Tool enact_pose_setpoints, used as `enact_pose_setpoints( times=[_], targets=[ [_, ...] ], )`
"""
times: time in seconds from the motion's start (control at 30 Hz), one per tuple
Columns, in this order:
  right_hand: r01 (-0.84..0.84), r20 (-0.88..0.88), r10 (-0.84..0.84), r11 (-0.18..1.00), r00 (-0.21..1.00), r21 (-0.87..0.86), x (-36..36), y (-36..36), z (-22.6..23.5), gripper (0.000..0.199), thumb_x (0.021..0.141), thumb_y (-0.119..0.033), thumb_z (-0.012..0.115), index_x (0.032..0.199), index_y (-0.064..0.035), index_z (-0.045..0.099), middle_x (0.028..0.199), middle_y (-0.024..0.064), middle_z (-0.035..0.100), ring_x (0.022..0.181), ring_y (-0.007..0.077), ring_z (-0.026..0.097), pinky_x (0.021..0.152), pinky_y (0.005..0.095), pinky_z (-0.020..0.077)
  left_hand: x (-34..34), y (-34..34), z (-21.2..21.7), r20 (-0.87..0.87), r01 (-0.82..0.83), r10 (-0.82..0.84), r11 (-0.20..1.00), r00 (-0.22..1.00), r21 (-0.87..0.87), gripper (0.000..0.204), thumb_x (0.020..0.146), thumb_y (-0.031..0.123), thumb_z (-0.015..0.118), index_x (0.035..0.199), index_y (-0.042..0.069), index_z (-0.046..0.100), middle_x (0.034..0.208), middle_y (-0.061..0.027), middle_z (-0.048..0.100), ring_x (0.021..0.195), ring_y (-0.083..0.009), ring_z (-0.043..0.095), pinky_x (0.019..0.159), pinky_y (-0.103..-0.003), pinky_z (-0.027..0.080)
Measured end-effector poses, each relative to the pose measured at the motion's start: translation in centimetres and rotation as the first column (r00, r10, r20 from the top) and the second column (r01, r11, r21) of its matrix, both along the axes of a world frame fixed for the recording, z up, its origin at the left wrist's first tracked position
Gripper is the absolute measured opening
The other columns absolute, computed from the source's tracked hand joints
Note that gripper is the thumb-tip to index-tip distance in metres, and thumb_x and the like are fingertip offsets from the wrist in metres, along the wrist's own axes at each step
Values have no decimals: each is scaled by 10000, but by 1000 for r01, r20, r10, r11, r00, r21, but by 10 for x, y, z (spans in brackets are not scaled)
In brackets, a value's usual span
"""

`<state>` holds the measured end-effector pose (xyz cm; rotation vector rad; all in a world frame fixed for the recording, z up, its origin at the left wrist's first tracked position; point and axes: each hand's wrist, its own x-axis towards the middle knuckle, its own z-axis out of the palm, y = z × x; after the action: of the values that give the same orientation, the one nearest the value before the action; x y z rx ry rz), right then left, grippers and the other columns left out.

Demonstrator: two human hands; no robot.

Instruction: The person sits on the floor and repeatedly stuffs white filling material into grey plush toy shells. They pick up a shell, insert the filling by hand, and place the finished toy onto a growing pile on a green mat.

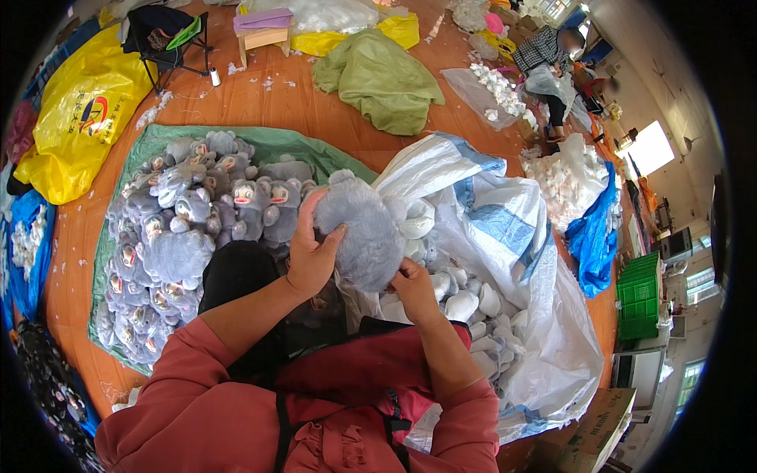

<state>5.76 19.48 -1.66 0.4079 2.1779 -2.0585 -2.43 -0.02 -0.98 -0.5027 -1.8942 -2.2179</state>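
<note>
A grey plush toy head (361, 232) with small round ears is held up above my lap. My left hand (311, 256) grips its left side, thumb toward me and fingers behind it. At its lower right edge, the fingertips of my right hand (414, 290) are pinched on the plush. Whatever face the toy has is turned away from view. To the left, a heap of grey plush dolls (177, 236) with faces lies on a green sheet (311, 150). On the right, an opened white-and-blue woven sack (544, 315) holds many grey and white plush pieces (465, 303).
A yellow sack (83, 110), a folding chair (169, 47) and a small wooden stool (264, 35) stand at the far left. Green cloth (382, 83) lies ahead. Another person (544, 63) bends at the far right. A green crate (639, 296) and a cardboard box (591, 430) are at right.
</note>
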Motion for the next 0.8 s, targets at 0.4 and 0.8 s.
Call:
enact_pose_setpoints(
  times=[0.4,0.8],
  targets=[
    [-62,37,111,768,993,-637,7,8,5,154,870,-186,732,1002,-119,689,873,6,695,712,135,625,641,281,499,10,-2,12,-138,-59,43,992,990,-115,572,904,40,627,1411,23,364,1259,-163,554,1136,-224,550,984,-336,426],
    [73,134,15,775,991,-628,1,2,20,55,859,-110,675,898,-111,637,772,11,635,606,120,553,539,250,420,1,-3,1,-130,-166,148,975,980,-146,567,901,40,624,1407,25,368,1337,-176,504,1204,-243,517,1027,-338,398]
  ],
)
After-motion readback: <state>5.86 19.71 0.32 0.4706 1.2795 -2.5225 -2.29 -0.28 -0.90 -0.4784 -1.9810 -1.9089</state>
